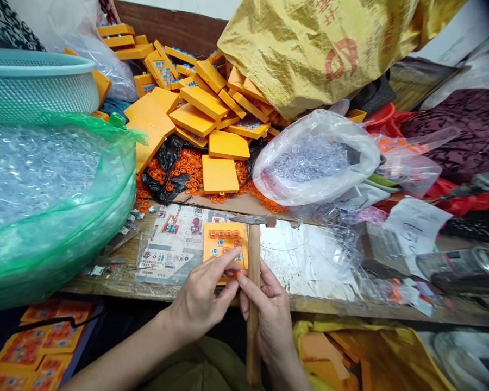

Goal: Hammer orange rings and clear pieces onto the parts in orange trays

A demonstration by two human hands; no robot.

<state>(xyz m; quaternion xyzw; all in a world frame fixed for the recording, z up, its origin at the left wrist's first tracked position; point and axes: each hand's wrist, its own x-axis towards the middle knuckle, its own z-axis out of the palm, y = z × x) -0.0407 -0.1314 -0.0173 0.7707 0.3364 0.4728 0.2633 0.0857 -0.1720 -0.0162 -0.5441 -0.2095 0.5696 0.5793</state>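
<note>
Right in the middle of it, a flat, square orange plastic panel (229, 243) lies on the worn wooden workbench (81, 285), a row of round orange caps (224, 234) across its far end. A small orange plastic piece (239, 273) sits at the fingertips over its near right corner! The left hand (199, 296) bends over the panel, index finger stretched out; whether it grips the piece, I cannot tell. The right hand (271, 304) is closed around the wooden handle of a metal-headed hammer (254, 244), thumb tip at the piece. Left, a green plastic bag (61, 239) brims with clear bits; beyond, orange rings (191, 168) spill beneath heaped yellow-orange panels (199, 103).
</note>
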